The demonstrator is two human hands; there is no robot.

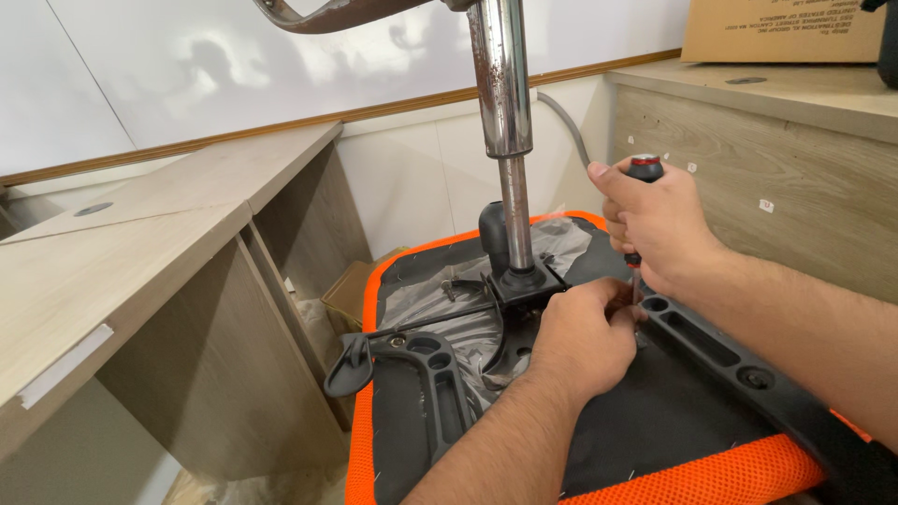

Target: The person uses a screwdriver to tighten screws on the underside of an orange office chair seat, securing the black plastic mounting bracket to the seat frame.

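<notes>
Chrome column (502,93) beside screwdriver (642,173)

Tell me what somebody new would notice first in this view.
Probably the shiny metal column rising from the middle of an upturned chair seat with a bright orange mesh edge. Right of it, the right hand grips a red-and-black screwdriver pointing down, while the left hand rests at its tip beside the black armrest bracket.
</notes>
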